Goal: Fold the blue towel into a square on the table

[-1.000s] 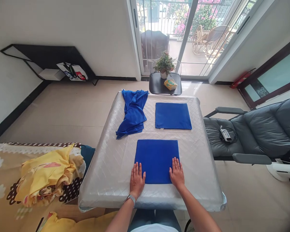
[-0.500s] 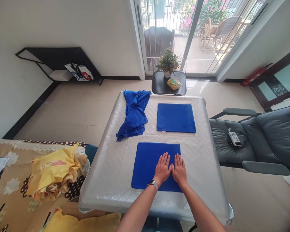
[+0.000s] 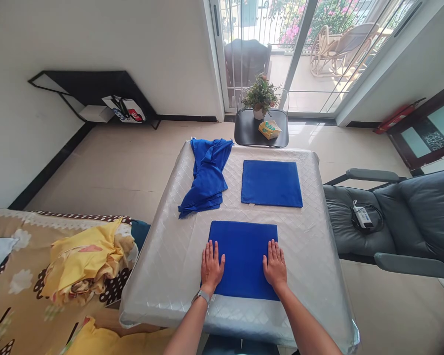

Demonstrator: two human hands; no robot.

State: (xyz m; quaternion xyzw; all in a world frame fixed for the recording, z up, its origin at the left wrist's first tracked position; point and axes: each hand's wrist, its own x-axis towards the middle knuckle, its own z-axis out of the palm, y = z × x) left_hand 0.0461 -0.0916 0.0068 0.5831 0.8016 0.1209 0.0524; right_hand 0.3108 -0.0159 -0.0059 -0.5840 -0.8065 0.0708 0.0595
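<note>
Half a second ago the two hands lay together near the right side of the front blue cloth; now they have parted to its opposite side edges. The left hand (image 3: 212, 266) is laid flat over the left edge, fingers straight and close together, thumb spread inward; the right hand (image 3: 275, 264) mirrors it on the right edge. Both are fully opened out, palms down, with nothing in their grasp.

The front blue cloth (image 3: 242, 261) lies between and under them near the table's near side, a smooth, matte, near-rectangular piece with crisp edges. A grey band (image 3: 202, 297) circles the left wrist. The table (image 3: 170, 256) wears a glossy, silvery cover with a quilted diamond pattern. Farther back on it, a second blue cloth (image 3: 272, 183) lies flat as another neat rectangle, and left of that a rumpled blue pile (image 3: 207, 172) lies in loose, twisted folds.

Beyond the table, a black chair (image 3: 244, 129) bears a white pot (image 3: 258, 114) holding a leafy plant (image 3: 261, 96), beside a soft yellow packet (image 3: 270, 129). To the right, a padded grey armchair (image 3: 410, 217) holds a white power strip (image 3: 362, 217) with coiled black cord. To the left, crumpled yellow fabric (image 3: 85, 256) is heaped on a patterned bedspread (image 3: 22, 261). By the far wall stands a white printed bag (image 3: 124, 109), its contents hidden.
</note>
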